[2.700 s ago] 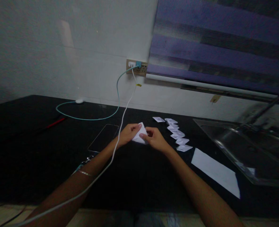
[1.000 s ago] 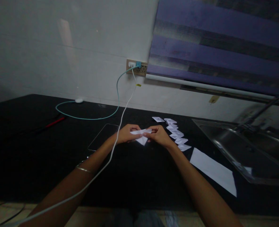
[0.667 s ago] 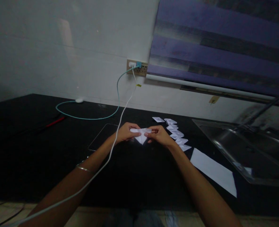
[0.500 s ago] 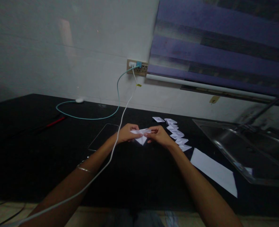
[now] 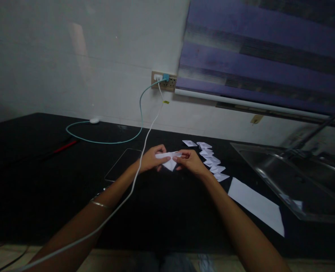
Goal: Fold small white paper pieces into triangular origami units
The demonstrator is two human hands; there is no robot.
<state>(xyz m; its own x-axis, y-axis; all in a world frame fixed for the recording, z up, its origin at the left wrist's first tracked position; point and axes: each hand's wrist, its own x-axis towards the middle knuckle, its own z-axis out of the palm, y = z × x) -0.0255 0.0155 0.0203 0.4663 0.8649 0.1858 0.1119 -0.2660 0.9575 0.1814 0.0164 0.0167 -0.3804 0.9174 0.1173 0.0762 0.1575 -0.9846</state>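
Between my hands is a small folded piece of white paper [image 5: 171,164], its point turned toward me. My left hand [image 5: 153,158] pinches its left side, thumb in front and fingers behind. On the right side, my right hand [image 5: 189,161] grips it the same way. Both thumbs press close to the middle of the fold. To the right of my right hand lie several folded paper boats [image 5: 212,161] in a slanting row. A flat sheet of white paper [image 5: 256,206] rests near my right forearm.
A phone-like dark slab [image 5: 123,165] lies by my left wrist. A white cable [image 5: 133,187] runs from the wall socket [image 5: 164,81] across my left forearm. A teal cable [image 5: 105,142] loops on the black counter [image 5: 156,223]. A steel sink [image 5: 286,177] is at right.
The folded paper has shifted slightly, and its top edge looks straighter and flatter between my fingers. My left fingers have moved a little. Everything else stays in place.
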